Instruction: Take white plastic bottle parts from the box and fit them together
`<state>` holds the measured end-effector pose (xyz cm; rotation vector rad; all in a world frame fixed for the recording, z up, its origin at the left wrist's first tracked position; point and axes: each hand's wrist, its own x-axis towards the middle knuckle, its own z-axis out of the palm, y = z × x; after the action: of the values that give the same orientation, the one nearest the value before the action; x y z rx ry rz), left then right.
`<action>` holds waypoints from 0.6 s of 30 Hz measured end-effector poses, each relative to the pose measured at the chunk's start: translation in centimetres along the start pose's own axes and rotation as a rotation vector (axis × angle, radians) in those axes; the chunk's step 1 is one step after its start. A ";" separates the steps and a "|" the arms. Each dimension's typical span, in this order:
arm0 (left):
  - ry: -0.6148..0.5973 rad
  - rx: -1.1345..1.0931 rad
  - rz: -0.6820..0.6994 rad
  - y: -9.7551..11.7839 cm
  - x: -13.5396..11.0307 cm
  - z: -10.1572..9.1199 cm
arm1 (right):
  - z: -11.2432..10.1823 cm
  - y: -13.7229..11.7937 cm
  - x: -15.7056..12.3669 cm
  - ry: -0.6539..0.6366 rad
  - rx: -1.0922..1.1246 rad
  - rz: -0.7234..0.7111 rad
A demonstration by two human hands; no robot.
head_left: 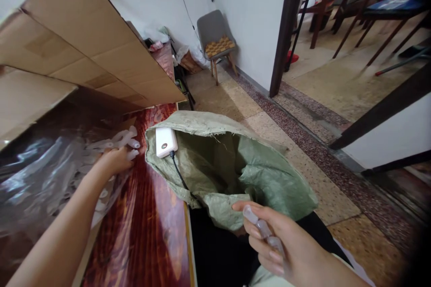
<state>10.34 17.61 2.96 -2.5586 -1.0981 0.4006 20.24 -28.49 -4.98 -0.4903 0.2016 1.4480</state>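
My left hand (112,161) reaches into a clear plastic bag (37,179) on the red wooden table (148,233) and closes on a bunch of small translucent plastic pieces (126,141). My right hand (283,244) is low at the front, fingers curled around a small clear plastic tube (261,228). It hovers at the near edge of an open green woven sack (235,166) beside the table. A white power bank (165,141) with a black cable lies on the sack's rim.
A large open cardboard box (87,40) lies on its side over the table's far left. A grey chair (217,38) stands by the wall. A dark door frame (286,31) leads to a room with wooden chairs. Terrazzo floor spreads to the right.
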 end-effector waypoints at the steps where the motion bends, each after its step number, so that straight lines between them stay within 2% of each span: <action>1: -0.012 0.026 -0.004 0.1 -0.2 0.0 | -0.1 0.1 0.0 0.007 0.012 0.012; 4: -0.032 0.090 -0.022 0.3 -0.9 0.2 | -0.2 0.5 -0.3 0.018 0.014 0.038; 8: 0.007 0.105 -0.030 0.4 -1.7 0.6 | 0.1 1.0 -0.9 0.046 -0.099 0.012; 12: 0.089 0.073 -0.029 1.0 -3.0 0.3 | 0.4 1.4 -1.1 0.063 -0.165 0.030; 18: 0.268 -0.062 -0.009 3.2 -6.3 -1.3 | 0.3 1.7 -1.2 0.047 -0.239 -0.056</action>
<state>8.71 10.63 3.68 -2.5652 -1.0358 0.0195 18.38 -29.35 -4.58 -0.7192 0.0513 1.4131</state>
